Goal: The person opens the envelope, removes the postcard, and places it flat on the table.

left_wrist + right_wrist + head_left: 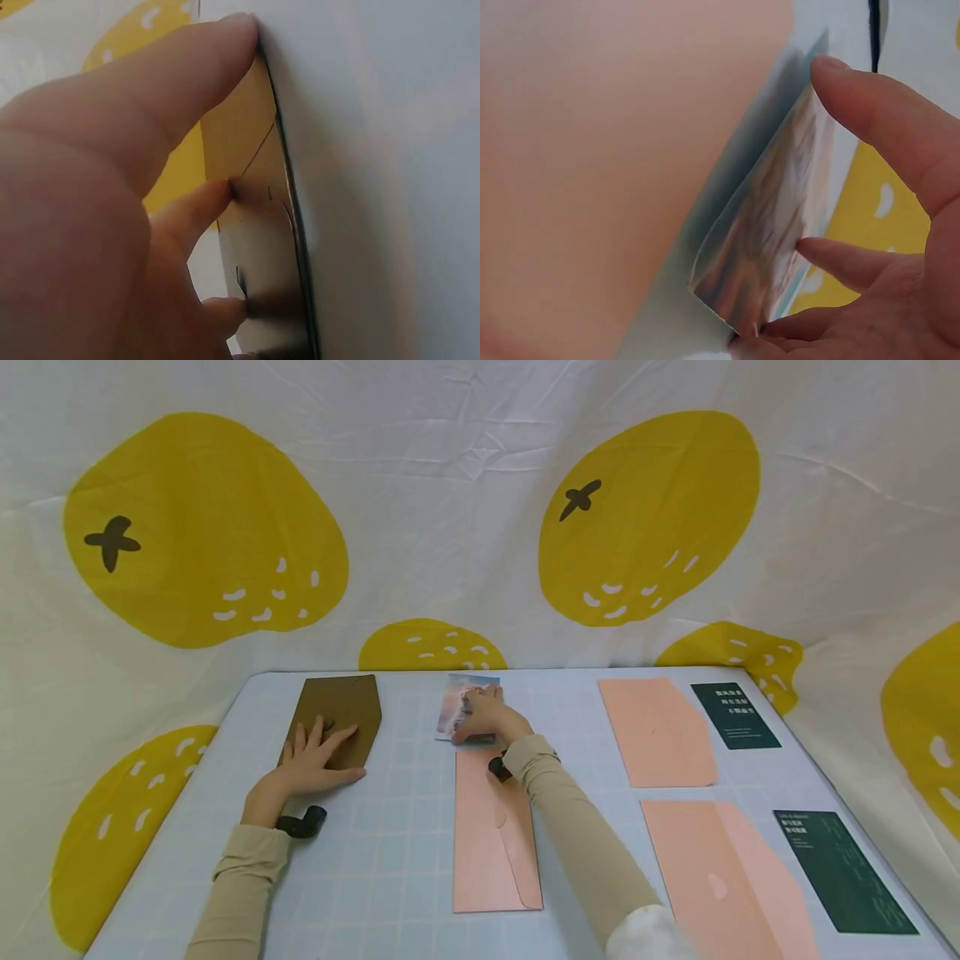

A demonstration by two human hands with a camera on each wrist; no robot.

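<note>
Though partly hidden, perhaps a postcard (452,700)

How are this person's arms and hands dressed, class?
The left sleeve and right sleeve are beige, bunched at the cuffs; something white shows farther up the right one. The left hand and right hand are bare, each with a black wrist device.

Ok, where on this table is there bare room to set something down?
Widest: between the left hand and the middle pink envelope, running to the bottom of the head view. Smaller: between the picture card and the upper-right pink envelope; nearer, the right forearm crosses that gap. Crowded: the right side, with two pink envelopes and two green cards.
</note>
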